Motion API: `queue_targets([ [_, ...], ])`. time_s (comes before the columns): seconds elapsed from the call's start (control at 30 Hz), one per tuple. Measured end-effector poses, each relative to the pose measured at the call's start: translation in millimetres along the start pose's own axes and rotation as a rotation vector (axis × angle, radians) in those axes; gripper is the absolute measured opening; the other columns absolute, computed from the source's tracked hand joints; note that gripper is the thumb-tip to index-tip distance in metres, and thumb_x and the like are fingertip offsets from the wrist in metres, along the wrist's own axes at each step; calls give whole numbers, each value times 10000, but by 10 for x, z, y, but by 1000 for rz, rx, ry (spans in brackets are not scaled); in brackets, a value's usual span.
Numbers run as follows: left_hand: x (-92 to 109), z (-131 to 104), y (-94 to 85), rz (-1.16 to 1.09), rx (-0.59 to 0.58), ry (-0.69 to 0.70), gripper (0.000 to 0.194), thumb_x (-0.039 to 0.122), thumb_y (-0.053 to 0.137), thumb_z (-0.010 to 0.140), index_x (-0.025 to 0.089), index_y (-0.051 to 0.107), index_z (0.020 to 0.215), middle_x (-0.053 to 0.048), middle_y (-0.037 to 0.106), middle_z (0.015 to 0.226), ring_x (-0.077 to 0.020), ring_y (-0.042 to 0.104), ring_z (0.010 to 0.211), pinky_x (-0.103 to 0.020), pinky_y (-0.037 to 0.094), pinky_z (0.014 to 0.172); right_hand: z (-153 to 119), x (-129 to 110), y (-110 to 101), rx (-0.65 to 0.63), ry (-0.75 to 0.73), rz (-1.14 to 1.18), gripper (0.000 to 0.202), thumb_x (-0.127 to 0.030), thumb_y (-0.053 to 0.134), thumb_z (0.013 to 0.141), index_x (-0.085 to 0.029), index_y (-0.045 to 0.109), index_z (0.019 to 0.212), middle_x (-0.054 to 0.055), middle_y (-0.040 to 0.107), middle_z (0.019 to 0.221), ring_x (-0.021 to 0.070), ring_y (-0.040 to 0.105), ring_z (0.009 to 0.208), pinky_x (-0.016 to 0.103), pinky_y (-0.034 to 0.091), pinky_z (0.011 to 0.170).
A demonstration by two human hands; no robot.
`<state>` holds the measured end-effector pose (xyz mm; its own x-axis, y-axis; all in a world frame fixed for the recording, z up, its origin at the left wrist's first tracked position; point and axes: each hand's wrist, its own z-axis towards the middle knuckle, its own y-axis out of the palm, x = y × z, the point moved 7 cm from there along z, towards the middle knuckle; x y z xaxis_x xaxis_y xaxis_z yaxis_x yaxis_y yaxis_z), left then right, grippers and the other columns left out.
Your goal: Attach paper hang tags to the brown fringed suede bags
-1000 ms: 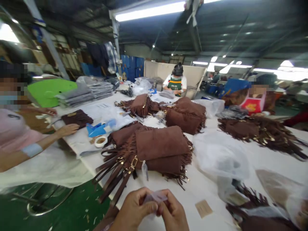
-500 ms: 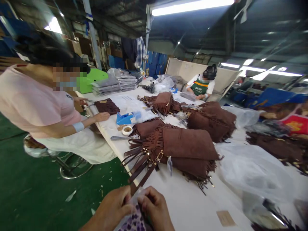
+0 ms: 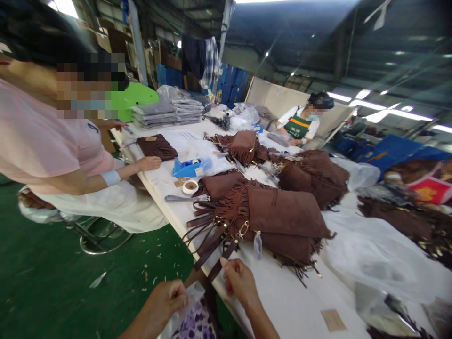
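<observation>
Left hand point(image 3: 169, 301) fingers pinch a clear bag point(image 3: 185, 301), right hand point(image 3: 240, 282) seemingly pinching, at table edge point(image 3: 226, 301).

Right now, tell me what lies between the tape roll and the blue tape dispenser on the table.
In the head view, a small brown card lies on the white table between the tape roll and the blue tape dispenser; otherwise that short stretch is bare.
</observation>
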<state>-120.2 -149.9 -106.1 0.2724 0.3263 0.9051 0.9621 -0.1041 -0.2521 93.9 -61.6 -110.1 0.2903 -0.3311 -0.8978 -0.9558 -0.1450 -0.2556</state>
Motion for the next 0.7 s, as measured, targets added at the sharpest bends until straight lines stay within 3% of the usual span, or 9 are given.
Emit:
queue_targets([
  [0.13, 79, -15, -92, 87, 19, 6, 294, 405, 508, 763, 174, 526, 581, 30, 494, 559, -155, 461, 584, -260, 270, 556, 94, -70, 204, -39, 32, 46, 414, -528, 711, 683, -196, 486, 583, -61, 451, 393, 88, 394, 304, 209, 277, 331],
  [0.27, 75, 23, -133, 86, 8, -1, 264, 363, 505, 776, 168, 544, 602, 35, 509, 559, -152, 472, 583, -259, 267, 559, -81, -285, 306, -185, 57, 234, 371, -513, 687, 740, -166, 564, 694, -25, 538, 551, 89, 483, 473, 203, 397, 462],
  [0.37, 86, 69, -104, 50, -23, 6, 256, 356, 519, 771, 164, 547, 605, 36, 518, 564, -149, 478, 585, -254, 275, 557, -213, -463, 341, -283, 68, 440, 309, -451, 690, 783, -162, 585, 758, -25, 548, 593, 71, 478, 509, 187, 399, 505],
  [0.7, 148, 135, -12, -61, -65, 2, 281, 384, 582, 764, 149, 561, 611, 38, 512, 557, -132, 456, 567, -242, 275, 538, -193, -526, 350, -242, 5, 428, 333, -450, 707, 765, -141, 586, 735, -19, 546, 573, 84, 478, 500, 205, 407, 486],
])
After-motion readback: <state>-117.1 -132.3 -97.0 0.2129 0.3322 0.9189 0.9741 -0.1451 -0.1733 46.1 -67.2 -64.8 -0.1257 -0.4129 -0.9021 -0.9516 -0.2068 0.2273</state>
